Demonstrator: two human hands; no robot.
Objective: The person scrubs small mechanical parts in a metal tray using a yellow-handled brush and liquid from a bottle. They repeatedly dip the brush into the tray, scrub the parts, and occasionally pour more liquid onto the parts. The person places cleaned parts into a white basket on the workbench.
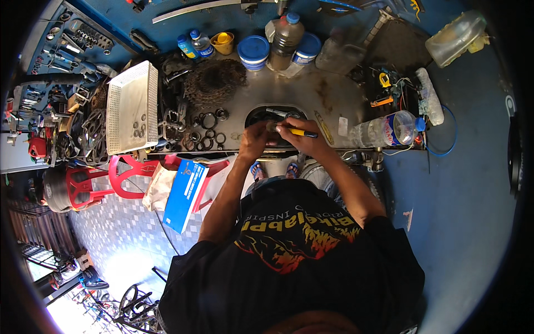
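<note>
Both my hands are over a dark oval tray (253, 111) at the workbench's near edge, with metal parts inside it. My right hand (303, 139) is closed round a slim tool with a yellow and black handle (306, 133); its working end is hidden by the fingers. Facing it, my left hand (255, 140) pinches a small greyish part (271, 126), too small to name. The two hands nearly meet at that part. Left of the tray lie several dark metal rings (209, 121). A yellow knife-like tool (324, 128) lies to the right.
A white perforated basket (118, 111) with several small rings stands left, near a pile of sprockets (214, 83). Blue-lidded tubs (253, 51) and bottles line the back. A large clear bottle (384, 131) lies right. A blue box (185, 195) rests on a red chair (125, 177) below.
</note>
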